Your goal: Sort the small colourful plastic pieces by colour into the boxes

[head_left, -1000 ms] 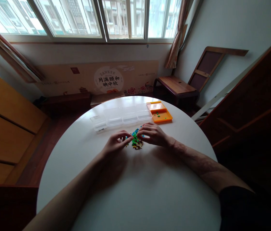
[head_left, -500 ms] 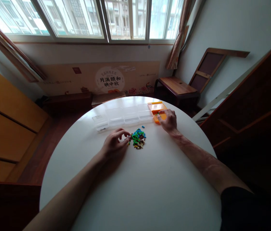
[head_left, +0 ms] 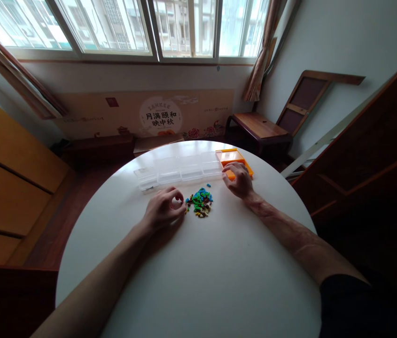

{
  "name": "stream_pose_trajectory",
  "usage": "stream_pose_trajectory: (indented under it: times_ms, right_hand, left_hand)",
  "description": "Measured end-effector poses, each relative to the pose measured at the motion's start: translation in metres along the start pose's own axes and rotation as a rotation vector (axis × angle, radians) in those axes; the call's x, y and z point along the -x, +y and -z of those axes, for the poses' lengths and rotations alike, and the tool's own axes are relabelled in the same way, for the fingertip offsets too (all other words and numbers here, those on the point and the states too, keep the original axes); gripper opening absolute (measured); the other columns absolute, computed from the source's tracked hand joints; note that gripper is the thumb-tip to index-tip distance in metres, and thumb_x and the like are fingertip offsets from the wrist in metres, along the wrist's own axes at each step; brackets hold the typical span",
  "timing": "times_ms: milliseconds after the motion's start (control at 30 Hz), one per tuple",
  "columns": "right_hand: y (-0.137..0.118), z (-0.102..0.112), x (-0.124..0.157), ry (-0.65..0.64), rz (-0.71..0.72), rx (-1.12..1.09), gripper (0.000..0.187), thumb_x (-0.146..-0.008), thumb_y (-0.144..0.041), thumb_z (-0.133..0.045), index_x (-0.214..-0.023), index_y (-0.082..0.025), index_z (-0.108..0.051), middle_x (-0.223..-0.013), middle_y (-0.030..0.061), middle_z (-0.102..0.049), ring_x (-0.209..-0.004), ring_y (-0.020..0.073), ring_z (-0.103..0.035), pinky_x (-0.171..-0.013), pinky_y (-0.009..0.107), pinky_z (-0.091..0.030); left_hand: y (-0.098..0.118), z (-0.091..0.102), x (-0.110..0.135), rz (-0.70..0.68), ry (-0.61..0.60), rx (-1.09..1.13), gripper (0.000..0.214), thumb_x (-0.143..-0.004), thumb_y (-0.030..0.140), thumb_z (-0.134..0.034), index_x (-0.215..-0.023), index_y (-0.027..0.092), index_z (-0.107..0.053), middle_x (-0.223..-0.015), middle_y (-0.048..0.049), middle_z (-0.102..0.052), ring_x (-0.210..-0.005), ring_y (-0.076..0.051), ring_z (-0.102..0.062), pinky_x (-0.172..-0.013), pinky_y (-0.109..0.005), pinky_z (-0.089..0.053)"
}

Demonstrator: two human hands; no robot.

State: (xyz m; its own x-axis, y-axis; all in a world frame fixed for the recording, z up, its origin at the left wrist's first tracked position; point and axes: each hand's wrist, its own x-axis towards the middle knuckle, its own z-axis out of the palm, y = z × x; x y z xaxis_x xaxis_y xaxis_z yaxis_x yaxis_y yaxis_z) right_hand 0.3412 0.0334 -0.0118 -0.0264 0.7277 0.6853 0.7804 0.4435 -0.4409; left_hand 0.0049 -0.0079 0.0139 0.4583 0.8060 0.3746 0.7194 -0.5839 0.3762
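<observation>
A small pile of tiny toy bricks point(head_left: 200, 201) in green, blue, brown, yellow and cream lies mid-table. At its left edge is my left hand point(head_left: 164, 205), thumb and forefinger curled together in a pinch; whatever may be between the tips is too small to make out. My right hand point(head_left: 238, 181) hovers by the near left side of an orange box point(head_left: 249, 170) with a raised see-through lid. Its fingers are bent, with a slight gap between thumb and forefinger, and nothing shows in them. The hand hides part of the box's inside.
A row of clear plastic boxes point(head_left: 170, 177) with lids up stretches left from the orange one. One blue brick point(head_left: 208, 185) lies apart, behind the pile. Everything rests on a round white table point(head_left: 198, 281). Beyond the table are a wooden chair point(head_left: 260, 126) and a printed cardboard panel point(head_left: 92, 110).
My right hand has drawn back from inside the orange box toward the pile, and the green bit near its fingertips no longer shows. My left hand has shifted slightly left, its fingers curling closer.
</observation>
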Motion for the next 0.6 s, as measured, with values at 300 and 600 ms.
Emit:
stream_pose_trajectory:
  times_ms: [300, 600]
  right_hand:
    - [-0.003, 0.001, 0.0, -0.023, 0.035, -0.001, 0.008, -0.097, -0.024, -0.066, -0.098, -0.024, -0.074, -0.111, 0.0091, -0.077, -0.11, 0.032, -0.067, -0.107, 0.051, -0.051]
    - [-0.038, 0.004, 0.005, -0.221, 0.372, -0.189, 0.009, -0.1, -0.028, -0.07, -0.109, -0.027, -0.075, -0.115, 0.006, -0.078, -0.111, 0.0278, -0.068, -0.111, 0.05, -0.052]
  left_hand:
    - [-0.003, -0.002, -0.001, -0.092, -0.033, 0.072, 0.017, -0.102, 0.036, -0.069, -0.095, 0.024, -0.08, -0.096, -0.0022, -0.074, -0.071, -0.016, -0.059, -0.076, -0.032, -0.045]
    - [0.001, -0.003, -0.005, -0.104, 0.057, 0.325, 0.029, -0.108, 0.043, -0.066, -0.096, 0.02, -0.079, -0.092, -0.0055, -0.072, -0.072, -0.015, -0.062, -0.072, -0.03, -0.051]
